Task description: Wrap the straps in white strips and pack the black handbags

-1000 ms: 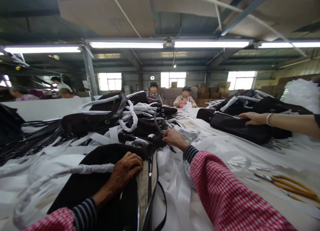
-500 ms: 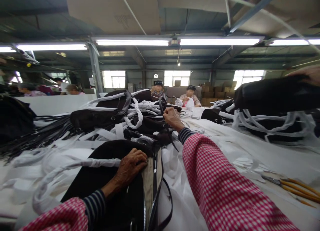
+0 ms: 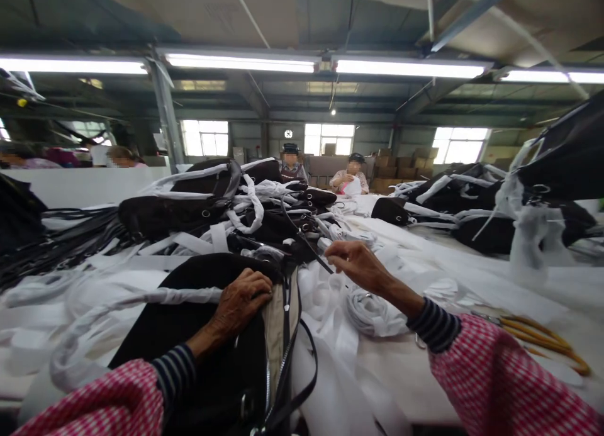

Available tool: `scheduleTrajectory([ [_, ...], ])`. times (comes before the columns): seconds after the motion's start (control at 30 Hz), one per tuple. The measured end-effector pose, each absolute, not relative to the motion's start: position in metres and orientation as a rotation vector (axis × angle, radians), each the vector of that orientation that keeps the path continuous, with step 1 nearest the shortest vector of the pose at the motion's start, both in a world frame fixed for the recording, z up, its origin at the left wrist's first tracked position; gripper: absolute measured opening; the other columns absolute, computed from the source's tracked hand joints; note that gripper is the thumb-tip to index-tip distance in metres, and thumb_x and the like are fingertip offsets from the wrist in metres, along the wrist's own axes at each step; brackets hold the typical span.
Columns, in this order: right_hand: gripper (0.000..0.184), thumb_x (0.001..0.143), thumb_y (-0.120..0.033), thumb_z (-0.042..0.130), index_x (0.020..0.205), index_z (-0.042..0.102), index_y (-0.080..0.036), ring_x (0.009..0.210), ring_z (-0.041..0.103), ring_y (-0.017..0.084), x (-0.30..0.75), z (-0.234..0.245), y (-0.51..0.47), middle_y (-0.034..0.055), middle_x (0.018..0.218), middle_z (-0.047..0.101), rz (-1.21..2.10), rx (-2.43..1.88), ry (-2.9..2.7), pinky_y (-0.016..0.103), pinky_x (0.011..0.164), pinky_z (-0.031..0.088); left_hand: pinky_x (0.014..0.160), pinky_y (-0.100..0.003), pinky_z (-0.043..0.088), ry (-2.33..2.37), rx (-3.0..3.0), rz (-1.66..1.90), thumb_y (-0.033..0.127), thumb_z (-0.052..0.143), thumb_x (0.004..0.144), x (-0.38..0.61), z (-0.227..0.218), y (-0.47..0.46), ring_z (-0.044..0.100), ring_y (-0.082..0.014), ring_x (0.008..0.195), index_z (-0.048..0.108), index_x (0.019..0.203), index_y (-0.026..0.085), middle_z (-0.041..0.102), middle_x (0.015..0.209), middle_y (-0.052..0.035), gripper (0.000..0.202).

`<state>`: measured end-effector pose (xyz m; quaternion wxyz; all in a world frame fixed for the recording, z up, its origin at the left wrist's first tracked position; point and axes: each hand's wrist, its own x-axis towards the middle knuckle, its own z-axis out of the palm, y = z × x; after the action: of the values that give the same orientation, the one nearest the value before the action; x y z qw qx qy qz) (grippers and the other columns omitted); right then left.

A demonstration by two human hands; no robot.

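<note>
A black bag (image 3: 198, 335) lies in front of me, with a zipper (image 3: 287, 291) and beige lining along its right side and a white-wrapped handle (image 3: 165, 296). My left hand (image 3: 245, 294) rests on its upper part, fingers curled over the edge beside the zipper. To the right, my right hand (image 3: 356, 264) hovers over white wrapping material, fingers bent and thumb apart, with nothing visible between them. A thin black strap (image 3: 302, 234) runs from the pile down to just left of its fingertips. Below that hand sits a coil of pale cord (image 3: 370, 311).
Black bags with white-wrapped handles (image 3: 174, 216) are heaped ahead. Yellow-handled scissors (image 3: 542, 338) lie at right. A black bag (image 3: 561, 159) is raised at the far right, its holder unseen. Two people (image 3: 349, 175) sit across the table. Black straps (image 3: 80, 241) spread at left.
My right hand has let go of the black strap and moved right and down. The strap now lies farther left. The bag at far right has risen and tilted. My left hand stays on its bag.
</note>
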<state>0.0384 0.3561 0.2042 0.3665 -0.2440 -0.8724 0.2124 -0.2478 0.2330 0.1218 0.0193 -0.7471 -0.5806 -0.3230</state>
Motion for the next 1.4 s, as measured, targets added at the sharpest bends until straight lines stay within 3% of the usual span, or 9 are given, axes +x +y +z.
scheduleTrajectory([
  [0.13, 0.014, 0.082, -0.026, 0.064, 0.083, 0.076, -0.017, 0.056, 0.063, 0.013, 0.099, 0.205, 0.339, 0.0016, 0.073, 0.072, 0.637, -0.747, -2.068, 0.024, 0.056, 0.049, 0.089, -0.036, 0.051, -1.743, -2.319, -0.987, 0.035, 0.06, 0.098, -0.251, 0.116, 0.233, 0.057, -0.0228, 0.103, 0.072, 0.088, 0.025, 0.073, 0.107, -0.0002, 0.019],
  [0.27, 0.024, 0.075, -0.035, 0.071, 0.085, 0.075, -0.014, 0.051, 0.059, 0.012, 0.157, 0.209, 0.347, 0.0046, 0.071, 0.072, 0.752, -0.858, -1.747, 0.021, 0.043, 0.04, 0.089, -0.035, 0.05, -1.638, -2.295, -1.005, 0.043, 0.056, 0.099, -0.26, 0.107, 0.239, 0.056, -0.0249, 0.103, 0.074, 0.088, 0.029, 0.072, 0.105, 0.0001, 0.025],
  [0.43, 0.023, 0.071, -0.033, 0.072, 0.081, 0.073, -0.013, 0.049, 0.057, 0.012, 0.188, 0.198, 0.368, 0.0054, 0.068, 0.071, 0.777, -0.988, -1.63, 0.02, 0.04, 0.035, 0.086, -0.034, 0.051, -1.617, -2.297, -0.988, 0.05, 0.054, 0.098, -0.262, 0.106, 0.242, 0.057, -0.025, 0.1, 0.074, 0.087, 0.03, 0.072, 0.105, -0.0007, 0.031],
  [0.53, 0.016, 0.075, -0.027, 0.067, 0.082, 0.074, -0.014, 0.051, 0.058, 0.012, 0.164, 0.189, 0.379, 0.0037, 0.07, 0.071, 0.802, -0.927, -1.832, 0.022, 0.047, 0.044, 0.087, -0.034, 0.051, -1.664, -2.314, -0.939, 0.052, 0.053, 0.099, -0.258, 0.111, 0.239, 0.057, -0.0244, 0.1, 0.074, 0.087, 0.028, 0.072, 0.106, -0.0011, 0.034],
  [0.63, 0.017, 0.085, -0.022, 0.061, 0.087, 0.077, -0.017, 0.068, 0.068, 0.015, 0.119, 0.183, 0.39, 0.0035, 0.081, 0.075, 0.531, -0.97, -2.18, 0.026, 0.069, 0.053, 0.088, -0.035, 0.052, -1.678, -2.306, -0.896, 0.054, 0.053, 0.099, -0.257, 0.113, 0.237, 0.057, -0.0237, 0.099, 0.074, 0.088, 0.027, 0.072, 0.106, -0.0018, 0.035],
  [0.73, 0.02, 0.091, -0.022, 0.061, 0.1, 0.079, -0.021, 0.103, 0.071, 0.022, 0.077, 0.18, 0.402, 0.0055, 0.103, 0.078, 0.169, -1.155, -2.392, 0.032, 0.093, 0.05, 0.088, -0.035, 0.052, -1.68, -2.286, -0.879, 0.052, 0.056, 0.098, -0.258, 0.113, 0.238, 0.057, -0.0236, 0.1, 0.074, 0.089, 0.027, 0.073, 0.106, -0.002, 0.032],
  [0.83, 0.022, 0.088, -0.025, 0.069, 0.107, 0.078, -0.02, 0.114, 0.067, 0.027, 0.05, 0.176, 0.413, 0.0091, 0.109, 0.077, 0.109, -1.233, -2.446, 0.036, 0.098, 0.048, 0.09, -0.035, 0.052, -1.7, -2.283, -0.878, 0.051, 0.057, 0.098, -0.259, 0.111, 0.238, 0.057, -0.0237, 0.102, 0.075, 0.09, 0.027, 0.073, 0.109, -0.0014, 0.031],
  [1.13, 0.016, 0.086, -0.019, 0.065, 0.092, 0.079, -0.019, 0.104, 0.068, 0.025, 0.039, 0.17, 0.426, 0.009, 0.105, 0.077, 0.082, -1.231, -2.521, 0.031, 0.089, 0.047, 0.091, -0.035, 0.048, -1.712, -2.308, -0.931, 0.05, 0.057, 0.099, -0.257, 0.112, 0.236, 0.054, -0.0232, 0.103, 0.073, 0.091, 0.026, 0.072, 0.108, -0.0007, 0.031],
  [1.4, 0.011, 0.08, -0.015, 0.059, 0.079, 0.07, -0.015, 0.068, 0.064, 0.015, 0.076, 0.183, 0.404, 0.0029, 0.071, 0.07, 0.219, -1.181, -2.34, 0.023, 0.063, 0.043, 0.09, -0.035, 0.049, -1.724, -2.3, -0.969, 0.05, 0.056, 0.099, -0.255, 0.112, 0.236, 0.055, -0.0229, 0.103, 0.074, 0.091, 0.026, 0.072, 0.108, -0.0009, 0.031],
])
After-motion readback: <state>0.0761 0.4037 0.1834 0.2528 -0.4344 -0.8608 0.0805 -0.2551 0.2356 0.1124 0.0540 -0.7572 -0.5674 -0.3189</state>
